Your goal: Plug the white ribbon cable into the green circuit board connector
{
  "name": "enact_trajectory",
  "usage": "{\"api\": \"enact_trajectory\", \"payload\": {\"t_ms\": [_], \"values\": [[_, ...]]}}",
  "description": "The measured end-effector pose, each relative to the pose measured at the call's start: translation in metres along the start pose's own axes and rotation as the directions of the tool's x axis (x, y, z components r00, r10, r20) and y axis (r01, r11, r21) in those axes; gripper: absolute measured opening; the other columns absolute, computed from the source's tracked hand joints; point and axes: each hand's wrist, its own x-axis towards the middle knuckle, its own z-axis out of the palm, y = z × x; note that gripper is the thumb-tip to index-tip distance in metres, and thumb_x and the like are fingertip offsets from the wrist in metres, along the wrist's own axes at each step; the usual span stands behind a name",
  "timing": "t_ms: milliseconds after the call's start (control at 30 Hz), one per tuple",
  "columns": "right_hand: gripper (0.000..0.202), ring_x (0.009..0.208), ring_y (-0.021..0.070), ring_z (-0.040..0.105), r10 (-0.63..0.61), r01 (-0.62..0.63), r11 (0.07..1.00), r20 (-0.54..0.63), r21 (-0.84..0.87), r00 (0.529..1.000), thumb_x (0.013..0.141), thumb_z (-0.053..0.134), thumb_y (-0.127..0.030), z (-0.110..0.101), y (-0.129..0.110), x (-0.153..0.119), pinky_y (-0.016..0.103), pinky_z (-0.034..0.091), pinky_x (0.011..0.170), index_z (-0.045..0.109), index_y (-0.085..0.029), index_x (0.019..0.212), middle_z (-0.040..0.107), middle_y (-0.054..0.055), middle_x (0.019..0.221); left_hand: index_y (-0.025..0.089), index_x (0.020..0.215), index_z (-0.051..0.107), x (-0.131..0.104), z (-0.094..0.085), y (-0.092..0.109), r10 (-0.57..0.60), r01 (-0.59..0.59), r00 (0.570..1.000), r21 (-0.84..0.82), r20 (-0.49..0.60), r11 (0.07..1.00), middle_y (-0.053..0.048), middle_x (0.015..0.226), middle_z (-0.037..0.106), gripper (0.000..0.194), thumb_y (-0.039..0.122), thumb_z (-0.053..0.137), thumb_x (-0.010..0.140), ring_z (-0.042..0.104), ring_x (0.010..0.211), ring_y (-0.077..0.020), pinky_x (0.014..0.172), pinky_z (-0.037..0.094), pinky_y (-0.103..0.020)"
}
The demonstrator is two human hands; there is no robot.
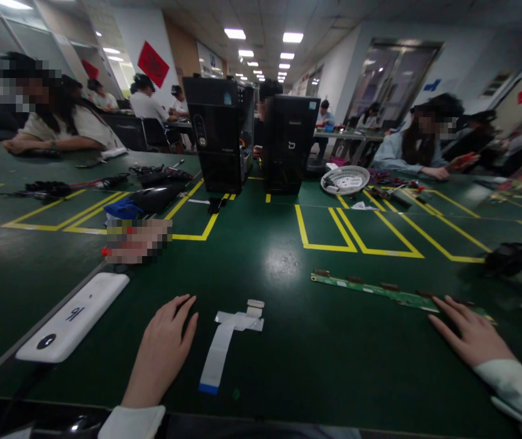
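My left hand (164,341) lies on the green table with its fingers apart, just left of a flat white ribbon cable (218,353) that has a blue end and a small connector. Nothing is in that hand. At the right, my right hand (474,332) rests over the right end of a long, narrow green circuit board (371,289). Its fingers are spread, and the fingertips touch or lie very near the board without closing on it. The part of the board beneath that hand is hidden.
A white device (73,317) lies at the left. Behind stand two black computer towers (218,134) (291,143), with a white basket (344,180) to their right. Dark tools and cables (160,177) lie at the back left. Several people sit at tables beyond.
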Motion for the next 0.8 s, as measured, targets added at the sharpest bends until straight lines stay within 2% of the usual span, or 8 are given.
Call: {"api": "enact_trajectory", "payload": {"t_ms": [100,267,400,600,800], "values": [[0.062,0.125,0.0309,0.046,-0.067,0.065,0.997,0.040,0.046,0.997,0.087,0.030,-0.045,-0.012,-0.045,0.005,0.041,0.035,0.104,0.048,-0.009,0.135,0.048,0.020,0.137,0.013,0.124,0.058,0.000,0.000,-0.001,-0.006,0.006,1.000,0.001,-0.005,1.000,-0.015,0.127,0.056,0.049,0.042,0.035,0.092,0.053,0.116,-0.0294,0.096,0.046,-0.048],[0.058,0.118,0.0320,0.050,-0.123,0.128,0.991,-0.108,0.041,0.987,0.090,0.031,-0.046,-0.021,-0.120,0.012,0.047,0.040,0.099,0.052,-0.013,0.132,0.051,0.019,0.133,0.011,0.125,0.058,0.000,-0.001,0.001,-0.003,0.003,1.000,0.007,0.001,1.000,-0.016,0.127,0.056,0.050,0.041,0.035,0.092,0.053,0.117,-0.0295,0.096,0.046,-0.048],[0.056,0.116,0.0327,0.049,-0.192,0.202,0.978,-0.147,0.057,0.970,0.092,0.033,-0.047,-0.030,-0.172,0.014,0.048,0.041,0.097,0.055,-0.014,0.131,0.052,0.018,0.134,0.011,0.125,0.058,0.001,-0.002,0.002,0.006,-0.006,1.000,0.004,-0.012,1.000,-0.016,0.126,0.056,0.049,0.040,0.035,0.092,0.052,0.116,-0.0286,0.098,0.045,-0.047],[0.056,0.117,0.0341,0.048,-0.255,0.276,0.955,-0.178,0.106,0.951,0.092,0.036,-0.049,-0.047,-0.232,0.010,0.049,0.043,0.095,0.055,-0.014,0.132,0.051,0.018,0.134,0.014,0.125,0.058,0.000,-0.001,0.003,-0.003,0.003,0.999,-0.021,-0.032,1.000,-0.015,0.125,0.058,0.047,0.040,0.037,0.092,0.054,0.116,-0.0282,0.097,0.046,-0.047],[0.057,0.120,0.0348,0.047,-0.302,0.328,0.934,-0.179,0.142,0.936,0.090,0.038,-0.054,-0.062,-0.277,0.001,0.051,0.043,0.093,0.052,-0.019,0.133,0.050,0.016,0.137,0.012,0.125,0.058,0.000,-0.001,0.003,0.000,0.000,1.000,0.001,-0.013,1.000,-0.015,0.127,0.057,0.049,0.040,0.036,0.093,0.052,0.118,-0.0290,0.098,0.045,-0.047]]}}
